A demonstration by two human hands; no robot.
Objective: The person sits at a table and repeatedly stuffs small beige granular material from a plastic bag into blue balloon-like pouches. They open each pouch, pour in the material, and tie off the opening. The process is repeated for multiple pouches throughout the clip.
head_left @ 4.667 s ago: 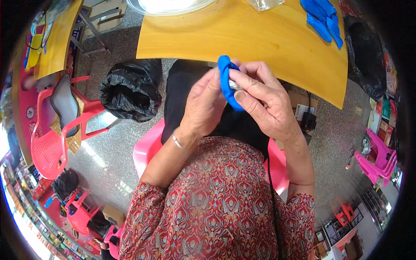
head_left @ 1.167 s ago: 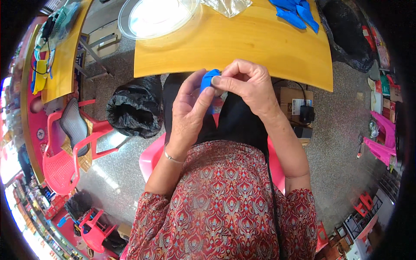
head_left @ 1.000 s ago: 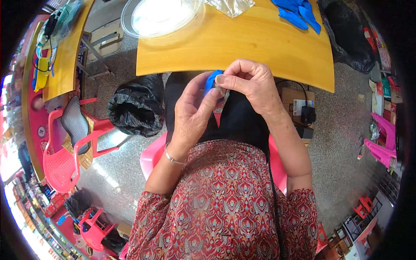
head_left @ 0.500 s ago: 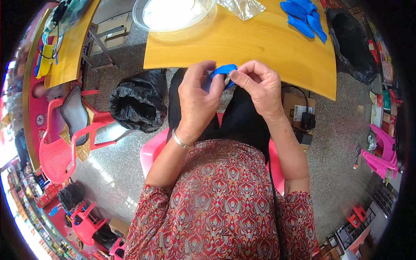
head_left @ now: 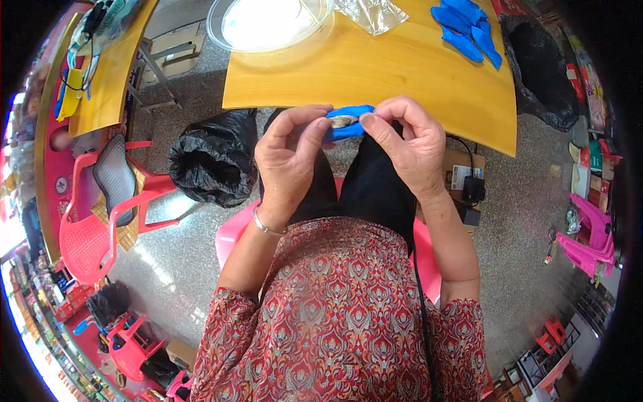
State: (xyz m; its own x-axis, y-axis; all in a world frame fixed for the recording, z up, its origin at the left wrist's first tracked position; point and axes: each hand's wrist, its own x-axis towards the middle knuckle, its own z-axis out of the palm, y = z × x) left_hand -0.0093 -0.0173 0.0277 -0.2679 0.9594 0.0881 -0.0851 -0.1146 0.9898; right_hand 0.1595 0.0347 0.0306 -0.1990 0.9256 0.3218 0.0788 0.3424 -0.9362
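My left hand (head_left: 288, 153) and my right hand (head_left: 413, 147) meet over my lap, just in front of the table edge. Between them they pinch a blue wrapper (head_left: 353, 111), its sides spread apart. Inside lies a small greyish-brown oblong piece (head_left: 344, 121), too small to name. The left thumb presses at its left end, while the right thumb and fingers grip the wrapper's right end. Several similar blue pieces (head_left: 461, 41) lie at the table's far right. The left fingertips are partly hidden behind the wrapper.
On the yellow table (head_left: 375, 77) stand a round clear plastic tub (head_left: 231, 41) with bright white contents and a crumpled clear bag (head_left: 375, 13). Black bags (head_left: 213, 157) stand on the floor at both sides. A pink chair (head_left: 90, 234) is at left, a cardboard box (head_left: 455, 161) under the table.
The blue wrapper has been spread, so the brownish piece inside now shows clearly. My left hand has shifted left and my right hand slightly right.
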